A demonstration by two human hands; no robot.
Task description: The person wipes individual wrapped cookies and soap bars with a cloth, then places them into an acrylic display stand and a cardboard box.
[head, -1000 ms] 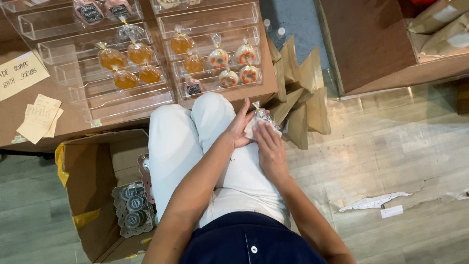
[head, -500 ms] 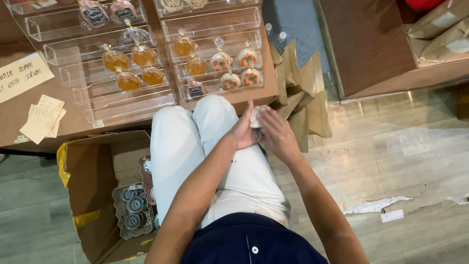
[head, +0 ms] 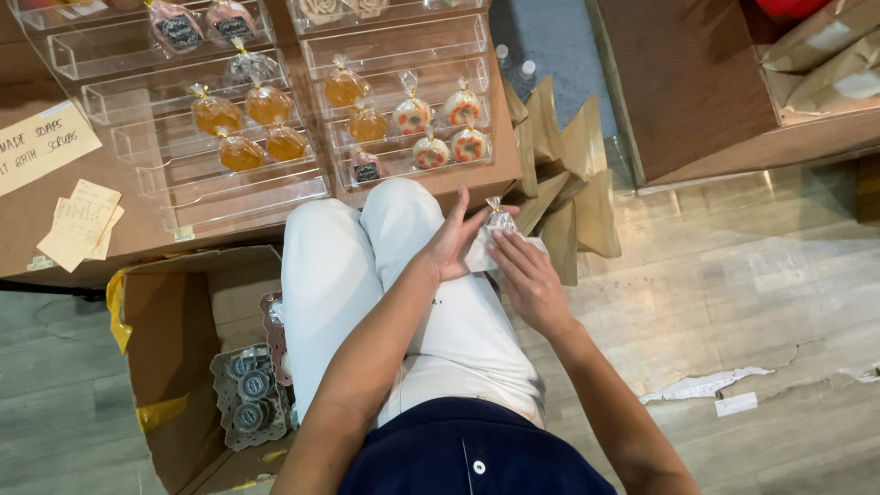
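Our left hand (head: 456, 246) & right hand (head: 522, 275) both grip a small clear-wrapped white packet w/ a gold twist tie (head: 498, 226), held over our white-trousered knee (head: 403, 220), just off the brown worktop (head: 37, 215). Vs. a sec ago the packet's tied top now shows between our fingers; hands barely shifted. Clear acrylic tray w/ wrapped round soaps (head: 403, 160) sits near, ahead.

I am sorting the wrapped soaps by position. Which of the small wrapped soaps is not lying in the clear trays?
The small clear-wrapped packet held over the lap, between the left hand and the right hand. All other wrapped soaps, orange or flower-patterned, lie in the clear trays.
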